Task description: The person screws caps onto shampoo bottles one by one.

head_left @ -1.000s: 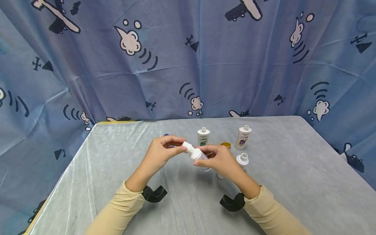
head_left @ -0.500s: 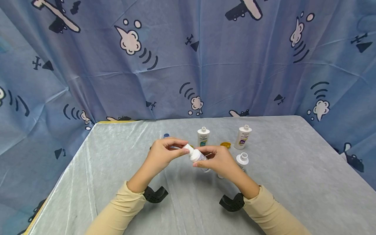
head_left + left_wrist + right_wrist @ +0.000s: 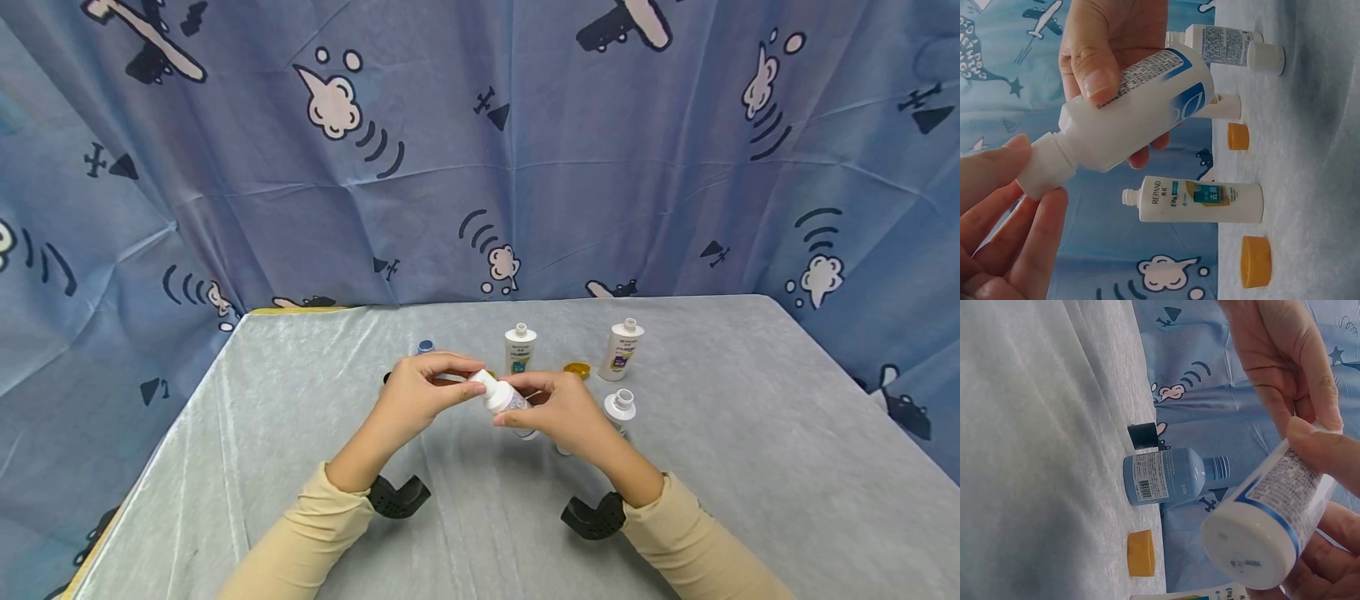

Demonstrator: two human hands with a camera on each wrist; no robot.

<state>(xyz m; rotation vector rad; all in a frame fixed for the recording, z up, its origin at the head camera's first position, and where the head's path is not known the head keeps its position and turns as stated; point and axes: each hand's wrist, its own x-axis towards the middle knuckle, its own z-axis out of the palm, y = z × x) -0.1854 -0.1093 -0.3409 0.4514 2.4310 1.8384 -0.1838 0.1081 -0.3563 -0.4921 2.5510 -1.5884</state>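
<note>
Above the table, my right hand (image 3: 558,408) grips a white plastic bottle (image 3: 1138,115) with a blue-edged printed label. The bottle is tilted, its neck pointing up and left toward my left hand (image 3: 426,390). Thumb and fingers of the left hand pinch a white cap (image 3: 1046,165), which sits over the bottle's neck. Some neck ridges show beside the cap in the left wrist view. In the right wrist view the bottle's round base faces the camera, and the cap is mostly hidden behind the right thumb.
Behind the hands stand two uncapped white bottles (image 3: 519,352) (image 3: 621,352). Another uncapped bottle (image 3: 619,407) is near the right hand, with a white cap (image 3: 1266,58) beside it. Yellow caps (image 3: 1255,261) (image 3: 1238,136), a blue bottle (image 3: 1163,476) and a black cap (image 3: 1143,435) rest on the table.
My left hand has shifted slightly right and down, bringing the cap closer over the bottle's neck. More of the blue bottle's top shows behind that hand. The right hand stays almost still.
</note>
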